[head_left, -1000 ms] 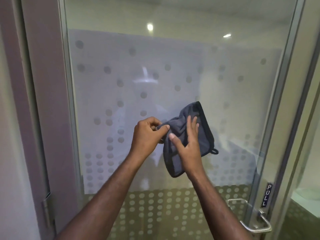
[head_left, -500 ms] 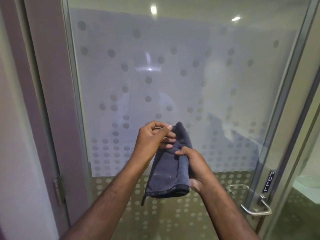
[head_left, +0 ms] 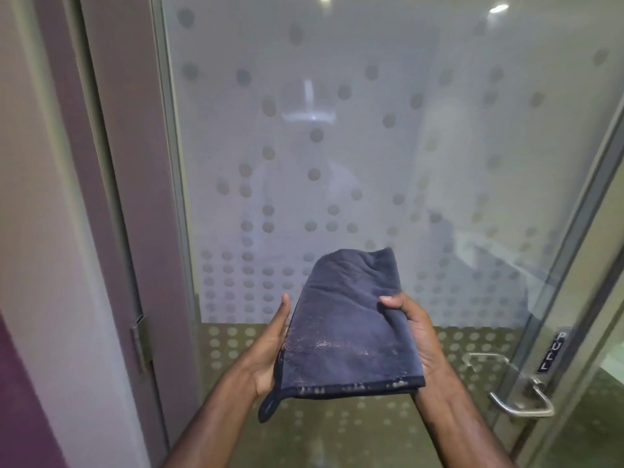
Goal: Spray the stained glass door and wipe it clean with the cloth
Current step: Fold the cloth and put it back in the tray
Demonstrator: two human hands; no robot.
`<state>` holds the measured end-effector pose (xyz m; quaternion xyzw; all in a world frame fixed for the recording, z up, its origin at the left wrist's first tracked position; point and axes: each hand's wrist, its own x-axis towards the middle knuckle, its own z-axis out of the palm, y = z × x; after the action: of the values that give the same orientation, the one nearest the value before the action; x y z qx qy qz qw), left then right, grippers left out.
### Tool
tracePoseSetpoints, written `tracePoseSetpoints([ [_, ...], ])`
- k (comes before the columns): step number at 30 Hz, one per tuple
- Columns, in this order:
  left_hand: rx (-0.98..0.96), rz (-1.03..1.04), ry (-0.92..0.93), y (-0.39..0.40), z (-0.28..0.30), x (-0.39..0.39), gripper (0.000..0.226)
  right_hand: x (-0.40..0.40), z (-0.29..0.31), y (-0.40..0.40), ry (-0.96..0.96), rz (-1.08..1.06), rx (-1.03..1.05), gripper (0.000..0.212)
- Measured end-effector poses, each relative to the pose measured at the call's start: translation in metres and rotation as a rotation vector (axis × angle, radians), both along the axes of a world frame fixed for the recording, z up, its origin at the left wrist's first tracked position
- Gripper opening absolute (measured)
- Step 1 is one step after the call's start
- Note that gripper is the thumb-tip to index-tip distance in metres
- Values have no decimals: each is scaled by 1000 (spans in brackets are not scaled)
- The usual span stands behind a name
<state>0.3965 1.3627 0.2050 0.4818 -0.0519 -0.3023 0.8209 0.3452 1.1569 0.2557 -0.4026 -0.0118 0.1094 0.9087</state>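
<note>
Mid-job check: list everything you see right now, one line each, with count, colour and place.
folded dark blue microfibre cloth: one, blue with pale smears, held in front of the door
frosted dotted glass door: one, white-grey, centre
steel door handle: one, silver, lower right
pull sign: one, dark, above the handle
mauve door frame: one, left
hinge: one, grey, on the frame
left hand: supports the cloth's left edge
right hand: grips the cloth's right side
</note>
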Motion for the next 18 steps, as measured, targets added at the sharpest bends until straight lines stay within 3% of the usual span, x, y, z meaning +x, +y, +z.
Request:
tracePoseSetpoints([
  [5,-208,-99,-13,3,-6,5,59,-1,-5,-10,33,-32,-12,47],
  [7,-171,-32,-81,0,-5,8,59,-1,-8,-17,73,-44,-39,40],
  [10,-31,201,-189,-7,1,13,37,-1,-13,-25,139,-69,-111,39],
  [13,33,337,-252,-10,7,15,20,-1,-16,-30,69,-182,-417,42],
  [15,42,359,-264,-9,13,17,22,-3,-14,-34,32,-218,-618,37],
  [18,24,331,-252,-5,24,18,27,-4,-7,-44,-18,-260,-720,25],
])
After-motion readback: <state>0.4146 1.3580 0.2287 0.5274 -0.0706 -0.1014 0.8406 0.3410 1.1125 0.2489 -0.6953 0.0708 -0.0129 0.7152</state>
